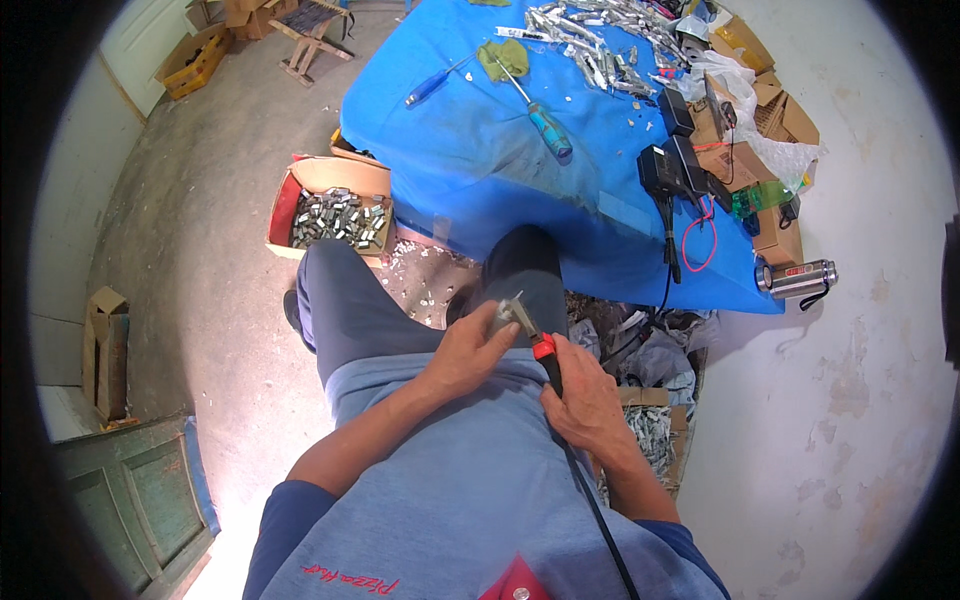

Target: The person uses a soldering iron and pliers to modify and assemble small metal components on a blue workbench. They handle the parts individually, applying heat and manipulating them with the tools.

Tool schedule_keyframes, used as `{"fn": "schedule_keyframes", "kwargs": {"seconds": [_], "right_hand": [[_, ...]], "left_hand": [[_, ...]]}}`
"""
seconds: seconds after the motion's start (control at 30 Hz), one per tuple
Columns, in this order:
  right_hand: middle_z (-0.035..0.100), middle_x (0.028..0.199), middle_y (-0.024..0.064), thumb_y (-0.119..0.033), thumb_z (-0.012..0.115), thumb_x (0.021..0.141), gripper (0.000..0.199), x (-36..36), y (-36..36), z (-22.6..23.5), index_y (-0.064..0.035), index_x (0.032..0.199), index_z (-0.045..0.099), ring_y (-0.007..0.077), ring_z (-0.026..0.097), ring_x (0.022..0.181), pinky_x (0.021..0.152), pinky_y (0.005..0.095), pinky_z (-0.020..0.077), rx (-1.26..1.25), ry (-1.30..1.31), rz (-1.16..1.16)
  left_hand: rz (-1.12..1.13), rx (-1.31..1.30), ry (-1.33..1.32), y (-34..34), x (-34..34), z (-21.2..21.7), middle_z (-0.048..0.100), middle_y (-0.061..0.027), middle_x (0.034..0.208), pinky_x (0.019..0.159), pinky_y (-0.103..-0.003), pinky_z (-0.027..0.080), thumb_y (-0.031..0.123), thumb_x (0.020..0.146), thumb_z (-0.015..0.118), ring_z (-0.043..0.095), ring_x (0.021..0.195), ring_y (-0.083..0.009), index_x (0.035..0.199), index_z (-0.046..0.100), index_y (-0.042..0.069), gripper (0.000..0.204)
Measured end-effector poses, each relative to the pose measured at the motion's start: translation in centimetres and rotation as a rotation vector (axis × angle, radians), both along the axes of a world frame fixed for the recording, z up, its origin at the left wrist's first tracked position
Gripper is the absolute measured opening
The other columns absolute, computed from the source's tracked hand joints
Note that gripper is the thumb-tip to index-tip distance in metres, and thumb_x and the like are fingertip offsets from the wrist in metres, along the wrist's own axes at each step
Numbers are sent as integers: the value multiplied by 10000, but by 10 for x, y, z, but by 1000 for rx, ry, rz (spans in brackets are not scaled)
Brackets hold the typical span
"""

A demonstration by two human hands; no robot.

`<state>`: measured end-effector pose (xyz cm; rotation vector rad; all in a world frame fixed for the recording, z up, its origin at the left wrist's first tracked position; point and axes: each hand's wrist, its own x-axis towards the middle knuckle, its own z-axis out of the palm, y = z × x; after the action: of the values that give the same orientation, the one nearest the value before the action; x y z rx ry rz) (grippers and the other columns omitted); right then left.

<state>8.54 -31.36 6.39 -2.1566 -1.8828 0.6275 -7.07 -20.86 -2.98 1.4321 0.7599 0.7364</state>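
My left hand (462, 352), above my lap, pinches a small silvery piece (503, 317) between thumb and fingers; its exact kind is too small to tell. In my right hand (588, 396) is a soldering iron (543, 348) with a black handle, a red collar and a metal barrel. Its front end is up against the silvery piece, though whether they touch I cannot tell. A black cord (597, 515) trails from the handle down across my apron. Both hands are close together, just short of the table's near edge.
A blue-covered table (450, 150) ahead bears a blue-handled screwdriver (548, 130), a smaller screwdriver (427, 88), a green cloth (502, 60), black adapters (660, 170) and scrap strips (590, 45). A steel flask (803, 279) lies at the right corner. A carton (282, 210) of metal pieces stands left.
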Motion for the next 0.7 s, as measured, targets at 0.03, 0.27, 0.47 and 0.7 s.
{"fn": "schedule_keyframes", "kwargs": {"seconds": [0.03,0.27,0.47,0.7], "right_hand": [[564,1193,243,-138,625,801,628,0,0,0,45,1361,410,413,544,1119,945,472,450,-6,-3,-1],[584,1153,222,-137,628,786,560,2,2,8,29,1293,457,403,550,1113,916,472,463,-61,-36,5],[590,1153,235,-142,634,790,552,10,1,8,25,1287,461,407,558,1106,916,470,465,-32,-97,77],[585,1105,256,-114,604,810,469,14,3,11,9,1240,462,438,572,1055,910,480,462,-125,66,40]], "left_hand": [[5,8,3,0,0,1,612,-176,837,708,-380,466,272,966,577,568,742,-242,1112,579,-4,312],[-4,48,96,-2,-1,5,603,-247,804,674,-465,448,273,961,569,599,751,-408,1055,545,-6,296],[9,135,151,-5,-1,6,531,-158,743,636,-380,434,268,990,562,503,666,-236,988,524,-6,277],[-12,175,184,-8,-1,3,534,-163,727,628,-394,432,266,990,557,513,653,-251,990,523,-15,284]]}}
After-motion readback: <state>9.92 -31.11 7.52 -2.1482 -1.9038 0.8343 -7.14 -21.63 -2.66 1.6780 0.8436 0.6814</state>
